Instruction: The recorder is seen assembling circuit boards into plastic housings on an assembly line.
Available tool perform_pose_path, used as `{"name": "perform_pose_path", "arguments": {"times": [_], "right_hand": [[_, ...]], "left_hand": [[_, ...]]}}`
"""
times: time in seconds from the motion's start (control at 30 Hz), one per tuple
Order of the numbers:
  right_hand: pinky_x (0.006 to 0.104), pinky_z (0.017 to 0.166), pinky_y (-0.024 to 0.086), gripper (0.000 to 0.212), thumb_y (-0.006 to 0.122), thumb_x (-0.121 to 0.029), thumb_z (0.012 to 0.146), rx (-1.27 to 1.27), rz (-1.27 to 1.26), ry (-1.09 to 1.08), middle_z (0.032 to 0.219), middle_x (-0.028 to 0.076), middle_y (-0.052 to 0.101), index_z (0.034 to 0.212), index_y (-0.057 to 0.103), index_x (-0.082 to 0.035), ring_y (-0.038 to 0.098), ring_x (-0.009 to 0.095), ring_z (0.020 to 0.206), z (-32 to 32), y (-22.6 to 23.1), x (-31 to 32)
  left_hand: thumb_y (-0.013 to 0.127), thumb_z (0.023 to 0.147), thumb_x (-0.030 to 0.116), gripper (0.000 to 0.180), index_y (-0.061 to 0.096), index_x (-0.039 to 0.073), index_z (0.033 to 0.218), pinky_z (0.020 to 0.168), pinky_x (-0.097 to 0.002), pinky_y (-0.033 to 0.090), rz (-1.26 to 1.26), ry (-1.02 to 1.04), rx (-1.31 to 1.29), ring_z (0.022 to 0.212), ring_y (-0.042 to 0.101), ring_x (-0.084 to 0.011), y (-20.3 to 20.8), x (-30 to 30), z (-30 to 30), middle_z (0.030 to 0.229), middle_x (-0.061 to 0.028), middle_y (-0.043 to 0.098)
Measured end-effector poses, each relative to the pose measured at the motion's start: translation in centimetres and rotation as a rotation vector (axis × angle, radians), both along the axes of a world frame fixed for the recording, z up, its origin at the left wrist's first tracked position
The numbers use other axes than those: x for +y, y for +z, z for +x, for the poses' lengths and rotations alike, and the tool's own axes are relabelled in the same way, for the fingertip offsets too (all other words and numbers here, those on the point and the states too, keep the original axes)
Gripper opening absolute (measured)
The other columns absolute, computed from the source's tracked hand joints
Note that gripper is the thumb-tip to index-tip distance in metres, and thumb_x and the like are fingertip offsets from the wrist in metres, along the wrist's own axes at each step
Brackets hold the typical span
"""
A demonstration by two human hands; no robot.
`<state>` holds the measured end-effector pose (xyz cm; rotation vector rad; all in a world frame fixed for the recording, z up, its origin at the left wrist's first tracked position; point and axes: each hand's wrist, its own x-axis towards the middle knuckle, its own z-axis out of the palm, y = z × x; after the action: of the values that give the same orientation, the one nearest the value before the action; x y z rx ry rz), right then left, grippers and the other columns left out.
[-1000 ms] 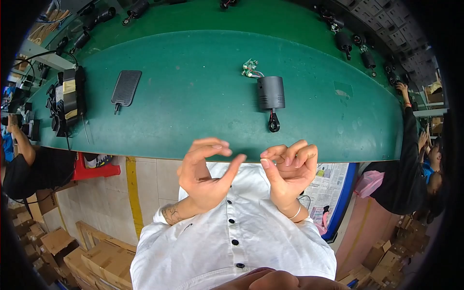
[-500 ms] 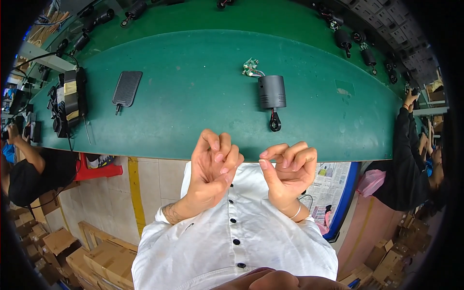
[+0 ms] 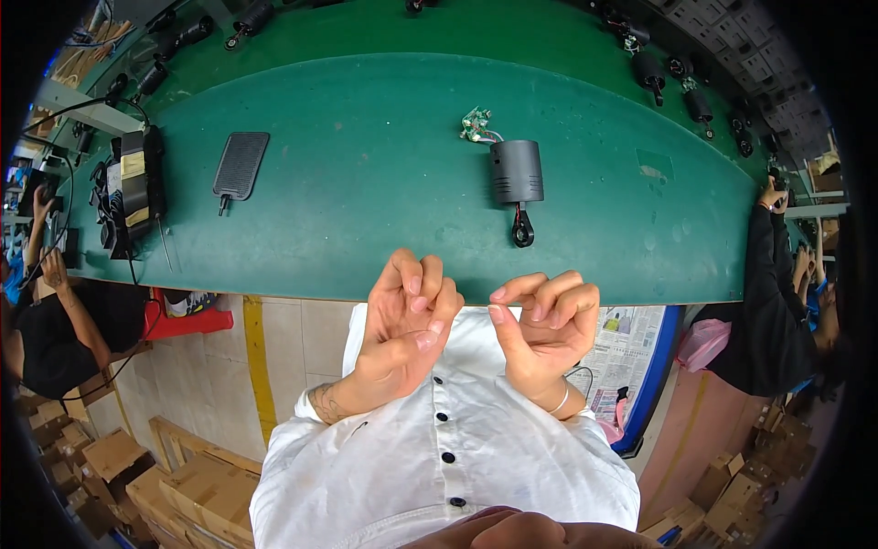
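Note:
My left hand (image 3: 401,325) is raised at the near edge of the green table, palm turned up, fingers loosely curled and apart. Nothing shows in it. Beside it, my right hand (image 3: 551,325) has bent fingers, with a small gap between thumb and index fingertip, and it too looks free of any object. Beyond my right hand, on the table, lies a dark grey cylindrical housing (image 3: 518,172). A black loop-ended piece (image 3: 522,227) sticks out of its near end. Wires join its far end to a small green circuit board (image 3: 476,124).
To the left lie a flat black textured plate (image 3: 240,166), a thin screwdriver (image 3: 165,245) and a black bundle with yellow patches (image 3: 134,183). Similar cylinders (image 3: 648,73) stand along the far green strip (image 3: 512,37). Other people work at both sides; cardboard boxes (image 3: 197,489) sit lower left.
My left thumb and fingers have shifted slightly; my right hand is nearly still. The housing stays in place. At the far left, another person's arms have moved.

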<state>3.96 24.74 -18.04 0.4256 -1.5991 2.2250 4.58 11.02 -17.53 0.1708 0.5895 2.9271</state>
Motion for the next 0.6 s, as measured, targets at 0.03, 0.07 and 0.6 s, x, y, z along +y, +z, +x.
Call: {"name": "perform_pose_path", "arguments": {"times": [0.03, 0.07, 0.6], "right_hand": [[0.0311, 0.066, 0.054, 0.047, 0.068, 0.018, 0.067, 0.004, 0.007, -0.001, 0.082, 0.004, 0.040, 0.083, 0.032, -0.009, 0.065, 0.027, 0.075, 0.03, 0.03, -0.04], [0.0310, 0.065, 0.054, 0.047, 0.068, 0.017, 0.067, 0.007, 0.014, -0.003, 0.082, 0.004, 0.040, 0.083, 0.032, -0.009, 0.065, 0.027, 0.075, 0.06, 0.07, -0.07], [0.0227, 0.054, 0.049, 0.054, 0.073, 0.016, 0.062, 0.277, 0.296, 0.075, 0.081, 0.002, 0.042, 0.086, 0.032, -0.012, 0.066, 0.024, 0.072, 0.93, 0.71, 0.00]], "left_hand": [[0.050, 0.065, -0.006, 0.039, 0.036, 0.014, 0.094, 0.066, -0.0217, 0.030, -0.006, 0.008, 0.006, 0.066, 0.041, -0.0075, 0.02, 0.04, 0.02, 0.083, 0.0013, 0.038], [0.050, 0.065, -0.006, 0.038, 0.036, 0.014, 0.094, 0.066, -0.0217, 0.030, -0.011, 0.015, 0.012, 0.066, 0.042, -0.0078, 0.03, 0.07, 0.04, 0.083, 0.0012, 0.038], [0.051, 0.068, -0.010, 0.039, 0.037, 0.013, 0.096, 0.070, -0.0249, 0.035, -0.050, 0.027, 0.084, 0.074, 0.048, -0.0143, -0.43, 0.17, 0.42, 0.086, -0.0013, 0.037]]}}
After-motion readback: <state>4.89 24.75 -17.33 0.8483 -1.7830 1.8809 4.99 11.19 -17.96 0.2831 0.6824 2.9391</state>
